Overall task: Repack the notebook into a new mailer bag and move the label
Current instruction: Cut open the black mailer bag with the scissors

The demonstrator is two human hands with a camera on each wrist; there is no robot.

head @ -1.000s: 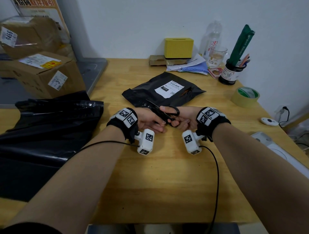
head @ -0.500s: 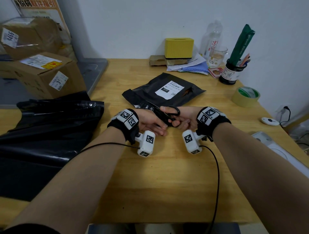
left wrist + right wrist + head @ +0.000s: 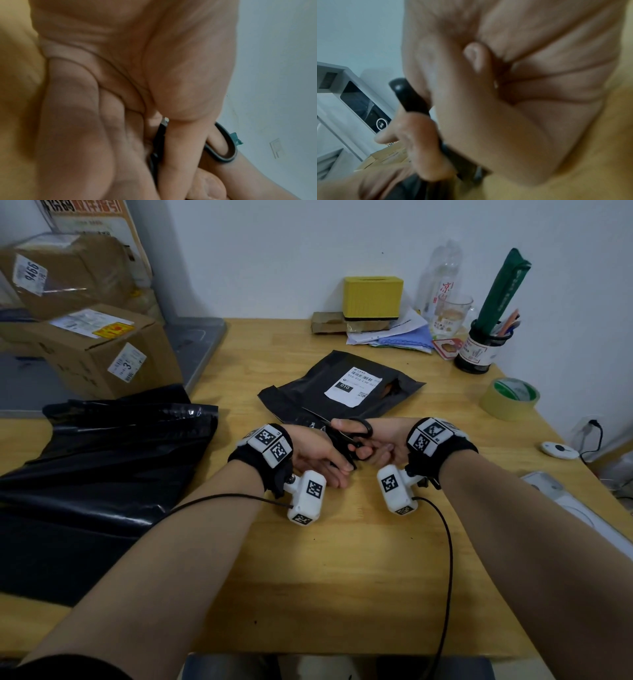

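While black-handled metal scissors (image 3: 346, 436) are gripped by the right hand (image 3: 383, 441) and touched by the loosely curled left hand (image 3: 317, 451), the black plastic mailer bag (image 3: 342, 395) with white label (image 3: 352, 386) lies just beyond.

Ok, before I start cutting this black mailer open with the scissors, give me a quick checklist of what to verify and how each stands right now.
1. Right hand grips the scissors by the handles: ok.
2. Left hand clear of the blades: not ok, it touches the scissors.
3. Blades open: ok, tip over the black mailer near edge.
4. White label away from the blades: ok.
5. Notebook clear of the cut line: cannot tell, it is hidden.
6. New black bags ready to the left: ok.
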